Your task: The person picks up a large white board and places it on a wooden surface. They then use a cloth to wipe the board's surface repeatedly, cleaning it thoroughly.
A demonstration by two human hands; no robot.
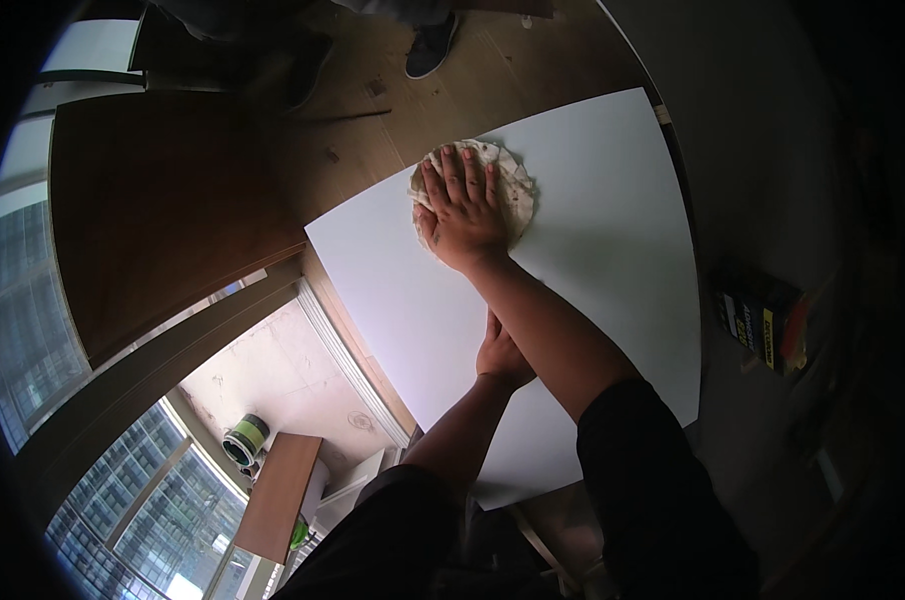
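A large white panel (603, 220) lies tilted across the middle of the view. Near its far left corner sits a crumpled, stained pale cloth (518, 190). My right hand (461, 205) lies flat on top of the cloth, palm down, fingers spread and pointing away from me. It presses on the cloth and does not grip it. My left hand (503, 355) rests on the white panel nearer to me. It is partly hidden under my right forearm, and I see nothing in it.
A brown wooden board (163, 210) stands to the left of the panel. Another person's dark shoe (431, 48) is on the wooden floor at the top. A dark box with yellow markings (763, 325) lies to the right. A green-and-white can (248, 440) sits at lower left by the windows.
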